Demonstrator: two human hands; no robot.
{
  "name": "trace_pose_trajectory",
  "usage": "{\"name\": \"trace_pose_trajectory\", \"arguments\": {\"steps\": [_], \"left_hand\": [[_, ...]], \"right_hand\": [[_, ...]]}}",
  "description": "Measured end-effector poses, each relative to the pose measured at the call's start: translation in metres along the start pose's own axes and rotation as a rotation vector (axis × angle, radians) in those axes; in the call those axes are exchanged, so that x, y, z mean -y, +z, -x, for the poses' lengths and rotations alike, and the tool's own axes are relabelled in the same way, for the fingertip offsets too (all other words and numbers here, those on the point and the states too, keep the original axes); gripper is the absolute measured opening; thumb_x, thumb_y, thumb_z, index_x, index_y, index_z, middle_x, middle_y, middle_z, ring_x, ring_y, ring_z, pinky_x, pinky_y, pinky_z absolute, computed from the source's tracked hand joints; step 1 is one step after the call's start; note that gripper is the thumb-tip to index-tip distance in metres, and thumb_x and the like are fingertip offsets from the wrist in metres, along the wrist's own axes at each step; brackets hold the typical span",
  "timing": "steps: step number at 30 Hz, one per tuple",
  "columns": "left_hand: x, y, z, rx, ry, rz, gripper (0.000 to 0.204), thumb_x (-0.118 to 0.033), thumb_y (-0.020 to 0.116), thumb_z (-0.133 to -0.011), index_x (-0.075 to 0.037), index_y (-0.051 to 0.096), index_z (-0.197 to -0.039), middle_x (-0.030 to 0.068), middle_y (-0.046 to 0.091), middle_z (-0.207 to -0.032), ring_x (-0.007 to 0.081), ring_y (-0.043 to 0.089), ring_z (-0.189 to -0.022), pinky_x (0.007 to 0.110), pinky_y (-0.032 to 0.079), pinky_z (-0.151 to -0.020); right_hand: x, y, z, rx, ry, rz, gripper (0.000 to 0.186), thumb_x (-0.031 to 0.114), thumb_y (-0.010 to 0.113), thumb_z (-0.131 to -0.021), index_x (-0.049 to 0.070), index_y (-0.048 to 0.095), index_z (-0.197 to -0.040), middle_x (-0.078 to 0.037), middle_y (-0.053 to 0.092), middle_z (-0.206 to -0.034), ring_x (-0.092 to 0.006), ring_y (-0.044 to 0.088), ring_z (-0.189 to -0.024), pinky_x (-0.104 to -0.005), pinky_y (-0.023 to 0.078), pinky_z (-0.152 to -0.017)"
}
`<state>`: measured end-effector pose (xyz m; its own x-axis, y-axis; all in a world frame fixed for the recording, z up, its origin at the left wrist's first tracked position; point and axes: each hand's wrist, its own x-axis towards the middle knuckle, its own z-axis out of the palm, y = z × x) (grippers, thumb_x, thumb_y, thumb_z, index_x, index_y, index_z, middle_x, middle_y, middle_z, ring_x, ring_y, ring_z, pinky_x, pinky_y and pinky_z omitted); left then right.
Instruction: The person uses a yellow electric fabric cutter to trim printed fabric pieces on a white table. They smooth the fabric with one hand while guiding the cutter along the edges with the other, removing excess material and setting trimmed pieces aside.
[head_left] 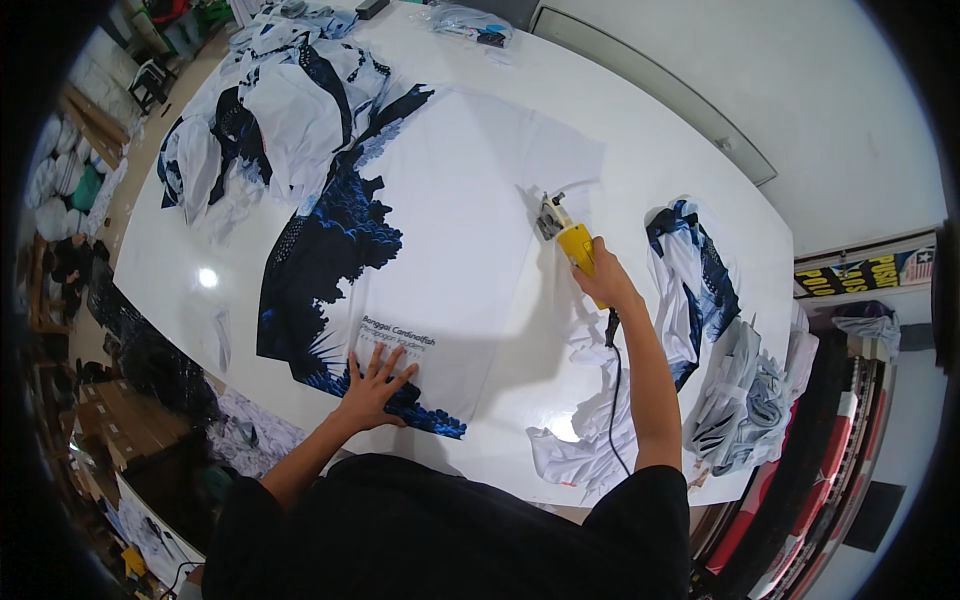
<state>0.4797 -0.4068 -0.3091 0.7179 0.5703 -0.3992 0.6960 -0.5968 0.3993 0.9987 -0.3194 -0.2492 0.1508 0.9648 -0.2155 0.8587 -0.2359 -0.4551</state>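
Observation:
A large white fabric panel (450,230) with a dark blue printed pattern along its left side and lower edge lies flat on the white table (190,290). My left hand (378,390) presses on its lower part with fingers spread, just below some printed lettering. In my right hand (608,275) is a yellow electric fabric cutter (575,245), gripped by its body. Its metal head touches or sits just over the fabric near the panel's right edge. A black cord (616,400) hangs from the cutter's rear and runs down toward me.
A heap of white and dark blue fabric pieces (290,110) covers the far left of the table. Another blue-and-white bundle (690,270) lies at the right. White scraps (585,440) sit at the near edge, grey-white folded cloth (745,400) beside them. A plastic bag (465,22) rests at the back.

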Motion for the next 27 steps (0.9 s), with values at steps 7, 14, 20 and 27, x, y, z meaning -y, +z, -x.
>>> {"name": "trace_pose_trajectory", "arguments": {"steps": [7, 14, 20, 27], "left_hand": [[0.001, -0.002, 0.000, 0.010, -0.012, 0.011, 0.129, -0.060, 0.094, -0.056, -0.034, 0.030, -0.165, 0.0113, 0.009, -0.177, 0.0444, -0.001, -0.161, 0.086, 0.001, -0.112], [-0.002, -0.007, 0.000, 0.025, -0.014, 0.029, 0.127, -0.057, 0.094, -0.058, -0.030, 0.031, -0.165, 0.0129, 0.010, -0.176, 0.0457, 0.000, -0.161, 0.085, -0.001, -0.113], [0.000, -0.001, 0.002, -0.008, -0.014, 0.051, 0.128, -0.057, 0.095, -0.057, -0.034, 0.031, -0.165, 0.0099, 0.009, -0.177, 0.0431, -0.002, -0.161, 0.085, -0.001, -0.112], [-0.001, -0.002, 0.001, -0.030, 0.013, 0.063, 0.126, -0.055, 0.094, -0.058, -0.030, 0.032, -0.165, 0.0133, 0.012, -0.175, 0.0465, 0.002, -0.160, 0.087, 0.001, -0.111]], "right_hand": [[-0.006, -0.002, -0.015, 0.037, -0.033, -0.002, 0.049, 0.024, 0.070, -0.089, -0.007, 0.043, -0.116, -0.038, 0.067, -0.097, -0.0537, 0.069, -0.092, -0.0537, 0.056, -0.079], [-0.002, 0.003, -0.020, -0.004, -0.046, 0.021, 0.053, 0.025, 0.070, -0.089, -0.009, 0.043, -0.119, -0.039, 0.068, -0.098, -0.0532, 0.069, -0.093, -0.0533, 0.056, -0.080], [0.022, -0.002, -0.028, 0.090, 0.083, 0.001, 0.055, 0.027, 0.069, -0.088, -0.007, 0.043, -0.123, -0.037, 0.067, -0.110, -0.0513, 0.068, -0.104, -0.0542, 0.055, -0.088], [0.031, 0.007, -0.041, 0.047, 0.088, -0.041, 0.058, 0.028, 0.067, -0.089, -0.008, 0.041, -0.125, -0.037, 0.066, -0.109, -0.0522, 0.068, -0.102, -0.0540, 0.056, -0.087]]}}
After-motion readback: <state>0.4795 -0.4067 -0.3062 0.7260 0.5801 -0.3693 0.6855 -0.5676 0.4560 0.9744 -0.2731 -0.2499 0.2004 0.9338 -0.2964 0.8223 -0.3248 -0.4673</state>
